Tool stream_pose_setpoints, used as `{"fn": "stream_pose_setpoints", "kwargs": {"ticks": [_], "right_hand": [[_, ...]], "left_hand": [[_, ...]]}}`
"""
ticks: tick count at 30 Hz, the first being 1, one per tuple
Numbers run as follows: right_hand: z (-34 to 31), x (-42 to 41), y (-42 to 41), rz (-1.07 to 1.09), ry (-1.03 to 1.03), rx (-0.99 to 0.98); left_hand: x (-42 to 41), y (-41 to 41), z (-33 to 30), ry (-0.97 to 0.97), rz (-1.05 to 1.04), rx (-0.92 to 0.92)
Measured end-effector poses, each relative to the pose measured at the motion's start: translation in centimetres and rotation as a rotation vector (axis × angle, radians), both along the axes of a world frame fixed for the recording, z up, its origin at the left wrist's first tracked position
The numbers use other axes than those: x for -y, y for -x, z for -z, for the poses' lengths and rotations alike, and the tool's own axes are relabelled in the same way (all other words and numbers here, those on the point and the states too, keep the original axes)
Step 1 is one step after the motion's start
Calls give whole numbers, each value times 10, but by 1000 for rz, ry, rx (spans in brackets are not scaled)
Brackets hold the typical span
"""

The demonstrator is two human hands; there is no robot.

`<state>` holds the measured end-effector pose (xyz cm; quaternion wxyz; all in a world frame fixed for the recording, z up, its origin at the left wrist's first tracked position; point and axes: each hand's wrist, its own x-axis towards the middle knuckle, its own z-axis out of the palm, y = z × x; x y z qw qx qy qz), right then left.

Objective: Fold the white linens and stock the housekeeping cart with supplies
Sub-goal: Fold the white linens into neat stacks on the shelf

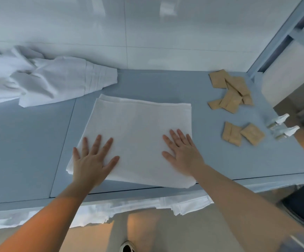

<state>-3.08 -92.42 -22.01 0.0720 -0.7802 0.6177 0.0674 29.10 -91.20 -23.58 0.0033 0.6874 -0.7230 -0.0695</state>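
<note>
A folded white linen (138, 128) lies flat in the middle of the blue table (29, 142), its near edge by the table's front. My left hand (93, 159) presses flat on its near left corner with fingers spread. My right hand (182, 151) lies flat on its near right part, fingers straight. A crumpled white linen (47, 82) is heaped at the back left. Several tan packets (233, 91) are scattered at the back right, with two more (242, 133) nearer. Two small white-capped bottles (282, 128) lie at the right edge.
More white cloth (111, 210) shows on a lower level under the table's front edge. A blue metal frame post (278, 37) rises at the right. A white wall runs behind the table. My shoe (127, 247) is on the floor below.
</note>
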Motion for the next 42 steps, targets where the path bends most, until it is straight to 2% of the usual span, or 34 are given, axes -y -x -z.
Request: {"fn": "stream_pose_setpoints", "kwargs": {"ticks": [5,9,14,18,23,28,32,38,42], "right_hand": [[7,-27,-16,95,43,78],[5,-39,-27,155,53,78],[7,-49,-48,350,106,173],[8,-30,-32,318,110,177],[7,36,3,342,16,89],[3,78,21,484,-98,84],[4,66,-13,595,-75,89],[17,17,-59,488,55,72],[14,19,-47,416,93,56]], "left_hand": [[20,-5,-6,-39,-167,-66],[22,40,-15,-135,-353,-127],[-3,123,-10,-86,-206,-61],[2,124,-2,-46,-175,4],[7,125,-1,-40,-171,13],[8,125,-3,-50,-167,21],[6,128,-7,-73,-179,18],[-3,136,-9,-103,-195,-2],[6,114,-8,-92,-61,-29]]}}
